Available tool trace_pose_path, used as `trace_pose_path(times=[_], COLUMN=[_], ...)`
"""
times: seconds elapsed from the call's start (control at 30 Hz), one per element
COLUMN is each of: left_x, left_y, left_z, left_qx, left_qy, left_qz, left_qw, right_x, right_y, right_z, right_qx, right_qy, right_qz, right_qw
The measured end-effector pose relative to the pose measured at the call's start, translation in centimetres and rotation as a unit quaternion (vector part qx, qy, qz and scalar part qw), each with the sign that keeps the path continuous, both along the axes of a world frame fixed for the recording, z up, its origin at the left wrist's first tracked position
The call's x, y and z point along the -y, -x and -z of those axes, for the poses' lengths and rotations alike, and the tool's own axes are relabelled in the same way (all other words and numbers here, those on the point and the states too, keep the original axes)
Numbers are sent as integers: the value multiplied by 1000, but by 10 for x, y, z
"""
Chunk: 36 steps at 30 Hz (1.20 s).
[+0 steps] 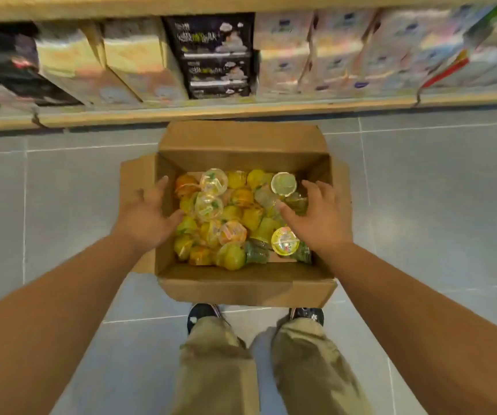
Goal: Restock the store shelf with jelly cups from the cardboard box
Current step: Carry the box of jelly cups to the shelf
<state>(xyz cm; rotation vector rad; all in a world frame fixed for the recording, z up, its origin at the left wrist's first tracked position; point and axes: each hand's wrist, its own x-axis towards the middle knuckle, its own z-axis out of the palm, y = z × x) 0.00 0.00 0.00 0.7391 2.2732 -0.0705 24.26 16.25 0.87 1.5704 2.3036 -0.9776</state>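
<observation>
An open cardboard box point(241, 287) stands on the grey tiled floor just ahead of my feet. Several jelly cups point(235, 217) in yellow, orange and green lie heaped inside it, some with the foil lid up. My left hand point(148, 214) hovers over the box's left wall, fingers spread, holding nothing. My right hand point(316, 217) is over the cups at the right side, fingers apart and empty. The store shelf point(211, 113) runs across the top of the view, just beyond the box.
The wooden shelf holds packed rows of pastel boxes point(295, 55) and a stack of black boxes point(216, 55). The box's flaps point(135, 181) stick out to the sides. My shoes point(202, 314) stand right behind the box.
</observation>
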Motion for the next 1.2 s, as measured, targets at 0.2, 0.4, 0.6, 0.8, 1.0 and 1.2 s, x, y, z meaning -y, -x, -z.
trace_pose_path(times=[0.2,0.4,0.6,0.8,1.0,1.2], left_x=[16,12,18,14,10,11], left_y=[14,32,38,28,27,27], left_z=[119,178,194,185,181,174], left_qx=[-49,-97,-128,-124,-127,-132], left_qy=[15,-19,-71,-70,-82,-104], left_qz=[-47,-80,-111,-124,-112,-125], left_qw=[998,992,983,982,982,978], right_x=[-19,-46,-67,-60,-55,-62], right_y=[-27,-33,-49,-63,-65,-59], right_z=[117,187,196,188,190,173], right_qx=[127,149,87,110,75,45], right_qy=[-70,-111,-119,-52,-59,-90], right_qz=[12,48,68,100,112,93], right_qw=[989,981,987,988,989,991])
